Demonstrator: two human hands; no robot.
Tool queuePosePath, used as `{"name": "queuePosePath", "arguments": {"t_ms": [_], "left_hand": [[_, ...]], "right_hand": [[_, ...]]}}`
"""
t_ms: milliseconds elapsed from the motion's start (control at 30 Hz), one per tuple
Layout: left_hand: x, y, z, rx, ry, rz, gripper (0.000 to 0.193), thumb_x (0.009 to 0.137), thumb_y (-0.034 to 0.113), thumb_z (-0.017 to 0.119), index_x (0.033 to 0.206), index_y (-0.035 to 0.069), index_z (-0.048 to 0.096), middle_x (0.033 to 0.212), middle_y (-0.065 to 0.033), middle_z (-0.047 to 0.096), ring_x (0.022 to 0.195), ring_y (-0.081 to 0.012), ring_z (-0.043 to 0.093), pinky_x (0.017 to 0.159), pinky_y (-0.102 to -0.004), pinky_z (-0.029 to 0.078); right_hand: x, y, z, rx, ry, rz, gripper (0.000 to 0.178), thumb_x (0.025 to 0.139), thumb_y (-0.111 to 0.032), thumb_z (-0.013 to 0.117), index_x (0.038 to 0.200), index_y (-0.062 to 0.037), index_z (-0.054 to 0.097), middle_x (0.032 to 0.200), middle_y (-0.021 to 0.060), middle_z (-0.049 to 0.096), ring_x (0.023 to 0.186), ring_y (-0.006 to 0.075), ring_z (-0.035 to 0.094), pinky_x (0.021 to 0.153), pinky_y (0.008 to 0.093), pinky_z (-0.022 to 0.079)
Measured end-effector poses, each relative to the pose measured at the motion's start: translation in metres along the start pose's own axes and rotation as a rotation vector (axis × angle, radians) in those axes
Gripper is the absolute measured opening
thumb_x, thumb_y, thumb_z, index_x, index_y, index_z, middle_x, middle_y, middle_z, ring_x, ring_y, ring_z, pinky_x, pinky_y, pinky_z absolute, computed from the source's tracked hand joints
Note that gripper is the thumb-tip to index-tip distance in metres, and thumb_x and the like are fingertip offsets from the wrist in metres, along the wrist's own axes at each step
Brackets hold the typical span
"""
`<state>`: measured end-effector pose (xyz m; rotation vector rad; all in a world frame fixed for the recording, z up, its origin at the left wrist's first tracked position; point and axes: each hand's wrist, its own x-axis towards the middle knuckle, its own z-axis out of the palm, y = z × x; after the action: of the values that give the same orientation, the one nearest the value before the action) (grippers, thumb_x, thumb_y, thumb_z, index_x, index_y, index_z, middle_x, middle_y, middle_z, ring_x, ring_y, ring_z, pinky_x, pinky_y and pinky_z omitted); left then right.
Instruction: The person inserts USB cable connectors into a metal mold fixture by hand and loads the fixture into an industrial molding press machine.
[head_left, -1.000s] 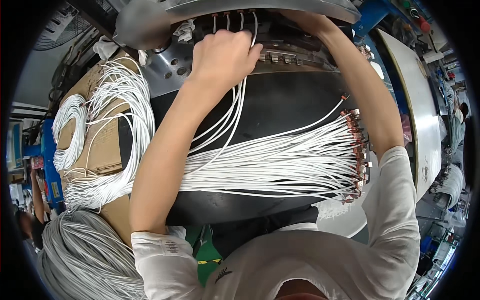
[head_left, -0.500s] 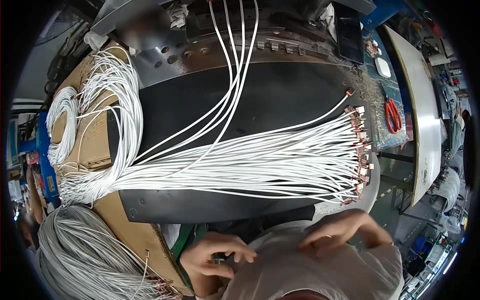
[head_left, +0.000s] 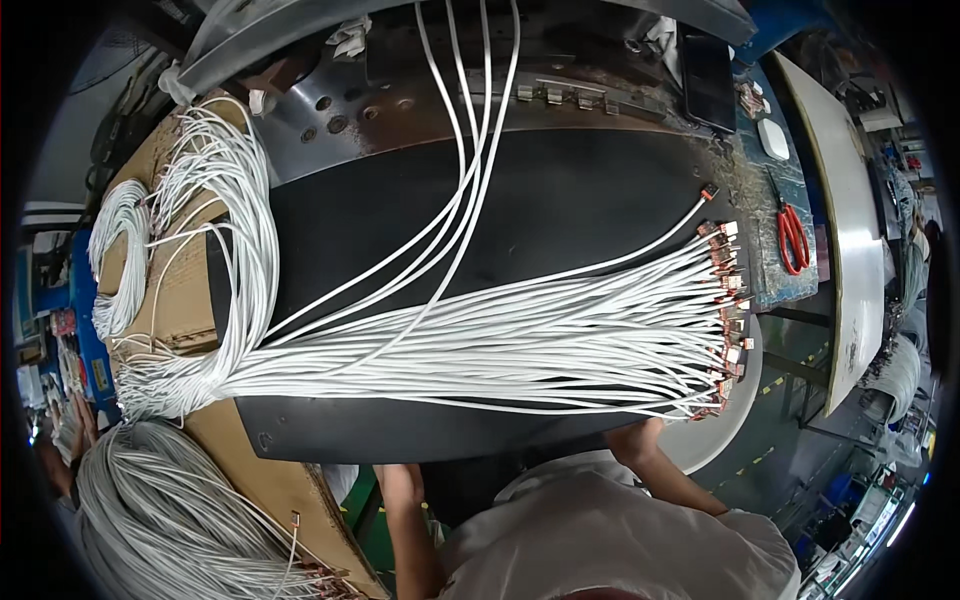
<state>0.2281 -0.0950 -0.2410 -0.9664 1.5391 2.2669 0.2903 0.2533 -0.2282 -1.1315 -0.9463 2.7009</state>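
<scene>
A thick bundle of white cables point(head_left: 500, 345) lies flat across the black work mat point(head_left: 560, 200). Its copper-coloured connector ends point(head_left: 725, 320) fan out at the right. Three of the cables point(head_left: 470, 150) run up to the metal fixture point(head_left: 560, 95) at the far edge. At the left the bundle bends into loose loops point(head_left: 225, 220) over cardboard. Only my forearms show: the left forearm point(head_left: 405, 520) and the right forearm point(head_left: 655, 465) both reach up to the mat's near edge. Both hands are hidden beneath that edge.
Red-handled scissors point(head_left: 792, 238) lie on the blue-grey bench at the right, with a dark phone point(head_left: 708, 80) further back. A second coil of white cable point(head_left: 120, 255) rests on cardboard at the left. A large grey-white cable heap point(head_left: 170, 520) fills the lower left. Another person's hand point(head_left: 70, 425) shows at the left rim.
A second ago both hands were raised at the far fixture on the cables. They drew back to my chest, and now they have dropped out of sight under the mat's near edge.
</scene>
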Motion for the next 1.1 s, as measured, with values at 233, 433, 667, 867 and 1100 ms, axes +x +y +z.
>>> {"name": "queuePosePath", "arguments": {"t_ms": [233,433,667,867,1100], "left_hand": [[-0.001,0.011,0.001,0.022,-0.039,0.181,0.026,0.103,0.021,0.054,0.124,0.006,0.056,0.113,-0.0038,0.061,0.096,-0.0137,0.06,0.078,-0.0301,0.051],[-0.022,0.056,0.037,0.352,-0.048,-0.011,0.027,0.1,0.017,0.056,0.123,0.003,0.056,0.12,-0.0074,0.062,0.091,-0.0132,0.06,0.073,-0.0291,0.052],[-0.053,0.186,0.161,0.848,-1.555,0.334,0.069,0.077,0.022,0.082,0.137,0.002,0.054,0.119,-0.0145,0.066,0.096,-0.0275,0.067,0.081,-0.0346,0.055],[-0.032,0.223,0.255,1.227,-0.783,1.31,0.05,0.074,0.015,0.075,0.12,0.0,0.065,0.114,-0.0158,0.068,0.1,-0.0354,0.066,0.087,-0.0384,0.054],[0.074,0.294,0.228,1.6,-0.518,1.137,0.037,0.093,0.025,0.064,0.115,-0.003,0.066,0.116,-0.0217,0.067,0.099,-0.0374,0.067,0.084,-0.0419,0.053]], "right_hand": [[-0.001,-0.009,0.0,-0.26,-0.06,0.092,0.069,0.099,-0.058,0.038,0.145,-0.0067,0.042,0.149,0.0087,0.046,0.137,0.0271,0.043,0.116,0.0413,0.032],[0.026,-0.002,-0.014,0.04,-0.533,0.078,0.067,0.099,-0.056,0.04,0.144,-0.0055,0.043,0.144,0.0092,0.049,0.133,0.025,0.044,0.113,0.0406,0.034],[-0.038,-0.062,0.107,-1.179,-0.961,0.355,0.032,0.097,-0.015,0.065,0.126,-0.0047,0.059,0.109,0.0094,0.064,0.085,0.0188,0.063,0.07,0.031,0.05],[-0.011,-0.17,0.252,-1.194,-1.355,-1.014,0.024,0.087,-0.014,0.073,0.106,-0.0009,0.065,0.091,0.0112,0.062,0.073,0.0271,0.062,0.062,0.0363,0.051],[0.074,-0.191,0.276,-1.679,-0.852,-1.148,0.041,0.083,-0.021,0.075,0.118,-0.0009,0.065,0.087,0.0077,0.06,0.075,0.0255,0.058,0.07,0.0355,0.049]]}}
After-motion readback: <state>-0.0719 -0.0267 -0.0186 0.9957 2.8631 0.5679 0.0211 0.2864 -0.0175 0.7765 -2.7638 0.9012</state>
